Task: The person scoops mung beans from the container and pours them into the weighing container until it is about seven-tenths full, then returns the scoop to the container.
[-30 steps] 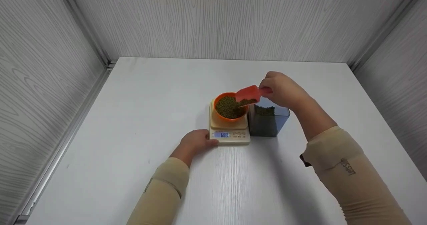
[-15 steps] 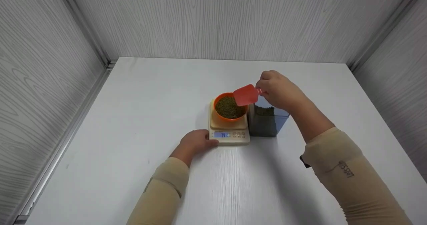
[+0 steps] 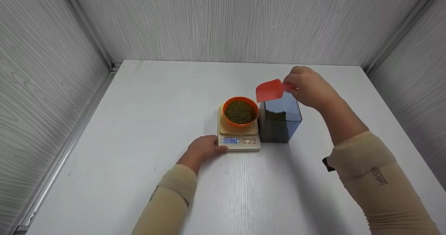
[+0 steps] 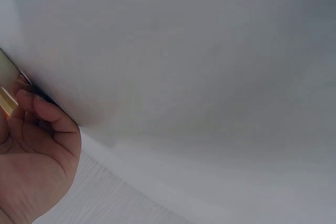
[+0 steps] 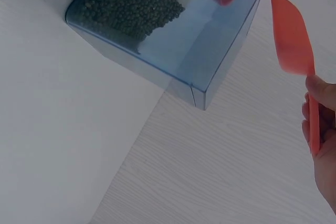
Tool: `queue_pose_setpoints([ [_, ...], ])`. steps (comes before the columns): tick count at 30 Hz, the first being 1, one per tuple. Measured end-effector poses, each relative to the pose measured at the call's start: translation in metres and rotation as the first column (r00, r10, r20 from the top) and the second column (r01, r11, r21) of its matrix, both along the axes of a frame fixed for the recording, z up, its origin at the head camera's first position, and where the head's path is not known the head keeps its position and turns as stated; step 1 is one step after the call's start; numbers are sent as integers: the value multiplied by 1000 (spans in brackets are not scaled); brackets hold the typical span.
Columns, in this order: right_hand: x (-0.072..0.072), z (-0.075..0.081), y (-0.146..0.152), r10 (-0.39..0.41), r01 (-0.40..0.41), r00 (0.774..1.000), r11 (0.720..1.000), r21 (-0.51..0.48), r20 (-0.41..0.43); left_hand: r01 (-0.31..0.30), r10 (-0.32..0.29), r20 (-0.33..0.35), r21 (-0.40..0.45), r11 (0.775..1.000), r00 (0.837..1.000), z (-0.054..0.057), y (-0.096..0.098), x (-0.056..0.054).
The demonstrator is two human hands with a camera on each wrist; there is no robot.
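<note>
My right hand (image 3: 308, 86) grips the handle of a red plastic scoop (image 3: 269, 90), raised above the back left of a clear bluish bin (image 3: 296, 132). In the right wrist view the scoop (image 5: 292, 38) is tilted on edge, no beans showing on it. An orange bowl (image 3: 227, 119) filled with small green beans (image 3: 240, 112) sits on a cream kitchen scale (image 3: 251, 146), whose lit display reads about 743. At the scale's front left corner my left hand (image 3: 205, 147) pinches the edge, thumb along the front; its curled fingers (image 4: 50, 111) show in the left wrist view.
The bin stands right against the scale's right side, its dark green beans (image 5: 128, 6) heaped toward one wall. Everything rests on a white table (image 3: 167, 99). Wood-grain panels (image 3: 223, 22) close off the back and both sides.
The scoop tipped its beans into the bowl, then rose away to the right and back with my right hand. The scale's reading went up. My left hand stayed put.
</note>
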State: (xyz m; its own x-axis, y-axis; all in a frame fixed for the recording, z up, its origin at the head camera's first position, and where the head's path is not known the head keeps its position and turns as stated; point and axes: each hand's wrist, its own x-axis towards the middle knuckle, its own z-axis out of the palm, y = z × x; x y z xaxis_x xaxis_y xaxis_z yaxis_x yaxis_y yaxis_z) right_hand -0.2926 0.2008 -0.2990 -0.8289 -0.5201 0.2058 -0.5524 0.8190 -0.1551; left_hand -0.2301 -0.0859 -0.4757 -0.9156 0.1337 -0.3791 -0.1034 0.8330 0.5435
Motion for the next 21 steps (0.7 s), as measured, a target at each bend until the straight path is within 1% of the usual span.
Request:
queue_pose_setpoints([
  [3, -2, 7, 7, -26, 26, 1000, 1000, -5, -2, -1, 1, -2, 3, 1000, 1000, 1, 0, 0],
  [7, -4, 13, 13, -36, 36, 999, 999, 28, -12, -5, 5, -2, 15, 1000, 1000, 2, 0, 1],
  [10, -5, 14, 15, -38, 40, 999, 997, 73, -22, -11, 11, 4, 20, 1000, 1000, 3, 0, 2],
  [13, -7, 10, 15, -34, 38, 999, 990, 134, -31, -8, 8, -3, 16, 1000, 1000, 2, 0, 2],
  [16, -8, 3, 13, -41, 44, 999, 973, 226, -17, -4, 4, -4, 14, 1000, 1000, 2, 1, 2],
  [19, -9, -4, 10, -36, 38, 999, 945, 325, -14, -1, 2, -6, 9, 1000, 1000, 1, 1, 1],
  [21, -9, -8, 6, -13, 23, 999, 924, 383, -29, -2, 2, -6, 5, 1000, 1000, 1, 2, 1],
])
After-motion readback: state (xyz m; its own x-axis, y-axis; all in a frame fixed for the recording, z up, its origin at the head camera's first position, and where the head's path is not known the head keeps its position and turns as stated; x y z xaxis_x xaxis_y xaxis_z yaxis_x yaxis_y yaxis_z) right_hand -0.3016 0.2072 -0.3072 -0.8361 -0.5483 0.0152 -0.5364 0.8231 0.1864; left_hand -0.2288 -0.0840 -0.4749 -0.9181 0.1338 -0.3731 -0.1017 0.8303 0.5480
